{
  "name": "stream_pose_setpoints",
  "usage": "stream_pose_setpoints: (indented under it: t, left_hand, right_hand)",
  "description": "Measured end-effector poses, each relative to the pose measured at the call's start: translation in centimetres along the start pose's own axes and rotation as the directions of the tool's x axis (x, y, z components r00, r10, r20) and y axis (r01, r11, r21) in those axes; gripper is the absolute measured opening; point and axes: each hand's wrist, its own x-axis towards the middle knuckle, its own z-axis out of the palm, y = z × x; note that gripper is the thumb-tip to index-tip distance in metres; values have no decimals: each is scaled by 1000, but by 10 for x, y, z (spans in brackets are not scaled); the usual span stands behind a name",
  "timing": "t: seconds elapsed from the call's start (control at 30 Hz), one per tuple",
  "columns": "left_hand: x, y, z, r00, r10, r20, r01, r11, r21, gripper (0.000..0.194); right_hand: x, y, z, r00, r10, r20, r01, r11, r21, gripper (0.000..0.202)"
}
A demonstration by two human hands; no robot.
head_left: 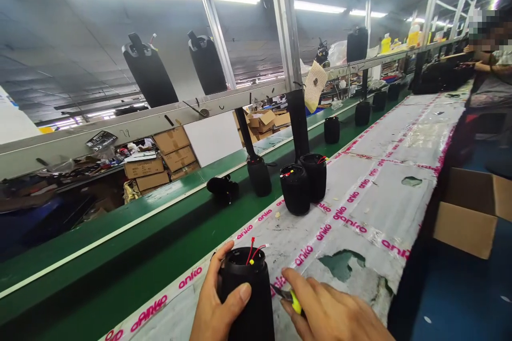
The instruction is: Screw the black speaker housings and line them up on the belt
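Observation:
My left hand [220, 298] is wrapped round a black cylindrical speaker housing [252, 303], thumb across its front. The housing stands upright with its open end up, and thin red wires [251, 253] with small connectors stick out of the top. In my right hand [332, 303] is a pair of cutting pliers [295, 301] with yellow on the handle. Their dark metal jaws point at the housing's right side; whether they touch it I cannot tell. Farther along the bench, two similar housings [295, 192] stand side by side with wires showing at their tops.
White sheeting with pink lettering [356, 197] covers the bench and is torn in places. Beside it runs a green conveyor belt [180, 224] carrying several black housings [259, 176]. Over it is a shelf rail [248, 96]. An open carton [464, 229] and another person [492, 69] are at right.

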Motion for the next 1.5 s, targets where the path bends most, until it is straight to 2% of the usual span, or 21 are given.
stream_pose_setpoints:
  t: [0.13, 0.27, 0.37, 0.57, 0.77, 0.97, 1.17, 1.3, 1.37, 1.5]
  left_hand:
    - [2, -2, -4, 998, 17, 52, -19, 999, 37, 93]
    - [2, -2, -4, 996, 35, 78, -41, 996, 78, 92]
    - [1, -1, -3, 996, 35, 87, -42, 996, 83, 93]
    - [-1, -2, -3, 994, 31, 104, -39, 996, 76, 89]
    - [-3, 2, -1, 983, -1, 186, -22, 992, 122, 107]
    - [-2, 3, 1, 983, 72, 168, -108, 971, 213, 85]
    - [-4, 4, 2, 986, 107, 127, -138, 954, 266, 79]
    - [-3, 6, 3, 981, 91, 169, -132, 959, 252, 79]
    - [-3, 6, 2, 979, 80, 187, -125, 963, 241, 80]
    - [-4, 5, 1, 984, 110, 142, -144, 955, 259, 78]
  right_hand:
    - [10, 0, 2, 996, -24, 84, 25, 1000, -16, 14]
    - [20, -2, 1, 988, -47, 146, 52, 998, -30, 26]
    - [22, -2, 1, 983, -57, 173, 65, 997, -36, 28]
    - [22, -2, 1, 985, -54, 163, 62, 997, -44, 28]
    - [29, 1, -9, 984, -87, 155, 96, 994, -52, 25]
    - [38, 1, -14, 970, -154, 188, 169, 984, -62, 33]
    - [40, 0, -12, 964, -174, 200, 189, 980, -58, 31]
    - [37, 2, -13, 949, -201, 242, 222, 973, -62, 33]
    - [34, 1, -13, 950, -191, 247, 213, 975, -65, 32]
    - [35, -3, -9, 960, -146, 239, 161, 986, -46, 31]
